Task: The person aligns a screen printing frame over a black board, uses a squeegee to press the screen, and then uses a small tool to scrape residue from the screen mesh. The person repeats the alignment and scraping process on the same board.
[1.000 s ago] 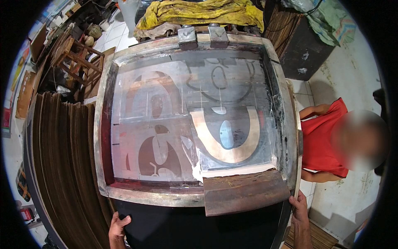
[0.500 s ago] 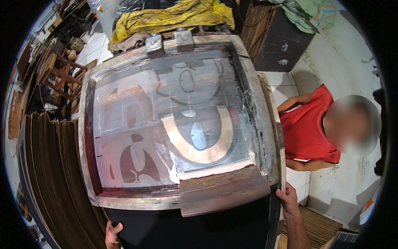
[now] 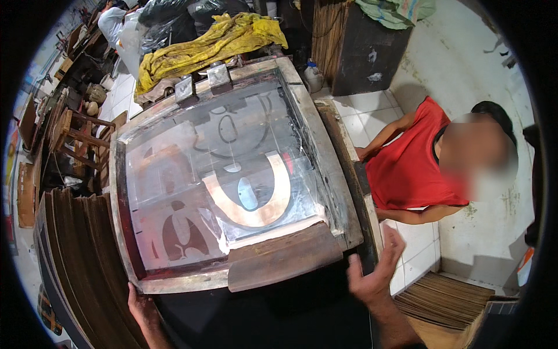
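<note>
A large screen-printing frame (image 3: 174, 282) with a mesh of shapes, including a pale U shape (image 3: 279, 192), lies over a black board (image 3: 250, 320). A brown strip (image 3: 285, 262) lies on its near edge, and two metal clamps (image 3: 220, 78) sit on the far edge. My left hand (image 3: 141, 308) grips the frame's lower left corner, its fingertips partly hidden. My right hand (image 3: 376, 267) is raised off the right edge by the board's near corner, thumb and fingers apart, holding nothing.
A person in a red top (image 3: 410, 166) stands at the right, hands toward the frame's side. Another person (image 3: 110, 22) is at upper left. Cardboard stacks (image 3: 78, 244) (image 3: 442, 296) flank the board. A yellow cloth (image 3: 203, 43) and wooden stool (image 3: 81, 131) lie beyond.
My right hand has let go of the edge and opened. My left hand has moved up to the frame's corner. The view has shifted, and the frame appears more tilted.
</note>
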A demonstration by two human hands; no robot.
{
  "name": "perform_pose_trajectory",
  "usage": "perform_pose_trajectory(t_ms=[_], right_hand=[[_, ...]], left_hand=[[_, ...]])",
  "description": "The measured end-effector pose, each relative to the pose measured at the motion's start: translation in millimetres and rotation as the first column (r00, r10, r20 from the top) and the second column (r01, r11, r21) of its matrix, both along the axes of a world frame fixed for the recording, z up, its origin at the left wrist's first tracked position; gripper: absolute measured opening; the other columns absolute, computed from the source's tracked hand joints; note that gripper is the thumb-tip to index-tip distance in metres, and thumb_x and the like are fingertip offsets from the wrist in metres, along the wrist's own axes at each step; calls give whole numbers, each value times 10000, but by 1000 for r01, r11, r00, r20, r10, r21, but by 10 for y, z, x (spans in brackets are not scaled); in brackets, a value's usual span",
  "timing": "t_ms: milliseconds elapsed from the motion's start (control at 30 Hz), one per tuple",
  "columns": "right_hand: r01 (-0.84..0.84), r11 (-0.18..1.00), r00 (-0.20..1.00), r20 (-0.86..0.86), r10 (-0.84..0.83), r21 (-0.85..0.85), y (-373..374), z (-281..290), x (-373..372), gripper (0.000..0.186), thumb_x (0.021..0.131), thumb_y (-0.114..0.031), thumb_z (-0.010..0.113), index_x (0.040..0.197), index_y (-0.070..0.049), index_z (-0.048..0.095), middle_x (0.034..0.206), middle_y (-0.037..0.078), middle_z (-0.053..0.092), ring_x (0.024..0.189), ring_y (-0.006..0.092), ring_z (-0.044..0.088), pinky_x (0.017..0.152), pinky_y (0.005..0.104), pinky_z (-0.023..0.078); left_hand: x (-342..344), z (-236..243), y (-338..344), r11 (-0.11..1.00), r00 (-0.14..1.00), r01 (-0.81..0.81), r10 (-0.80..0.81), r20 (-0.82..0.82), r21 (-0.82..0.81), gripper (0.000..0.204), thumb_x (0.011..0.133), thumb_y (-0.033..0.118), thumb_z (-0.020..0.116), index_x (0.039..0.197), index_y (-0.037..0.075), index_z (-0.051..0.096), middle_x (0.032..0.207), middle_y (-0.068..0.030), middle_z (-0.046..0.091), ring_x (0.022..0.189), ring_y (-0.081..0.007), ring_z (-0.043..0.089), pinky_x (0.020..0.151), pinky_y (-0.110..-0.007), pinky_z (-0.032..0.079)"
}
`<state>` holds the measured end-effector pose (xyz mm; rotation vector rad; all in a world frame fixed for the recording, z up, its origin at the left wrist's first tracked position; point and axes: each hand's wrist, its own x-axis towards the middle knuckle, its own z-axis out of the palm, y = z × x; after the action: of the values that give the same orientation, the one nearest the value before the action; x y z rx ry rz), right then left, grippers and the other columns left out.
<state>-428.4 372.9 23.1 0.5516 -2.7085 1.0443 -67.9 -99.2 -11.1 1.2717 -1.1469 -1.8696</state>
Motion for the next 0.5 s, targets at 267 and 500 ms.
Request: perform_pose_trajectory(t_ms=[267,500], right_hand=[[-413,819,833,-198,517,399,-891,278,188,699,786,-412,886,1393,-167,642,1276,62,528,1280,277,502,1187,574,315],[-348,896,688,-574,444,276,-991,762,-33,633,839,-695,774,1190,-172,722,997,13,575,947,201,536,938,458,330]], left_hand=[[-301,91,-3,992,992,-126,126,20,-2,405,1083,297,610,1304,-38,664,1239,-131,725,1132,-259,696,986,-423,543],[-400,715,317,958,955,-266,246,-167,-106,469,1062,413,627,1297,10,675,1224,-143,722,1143,-274,686,1022,-446,535]])
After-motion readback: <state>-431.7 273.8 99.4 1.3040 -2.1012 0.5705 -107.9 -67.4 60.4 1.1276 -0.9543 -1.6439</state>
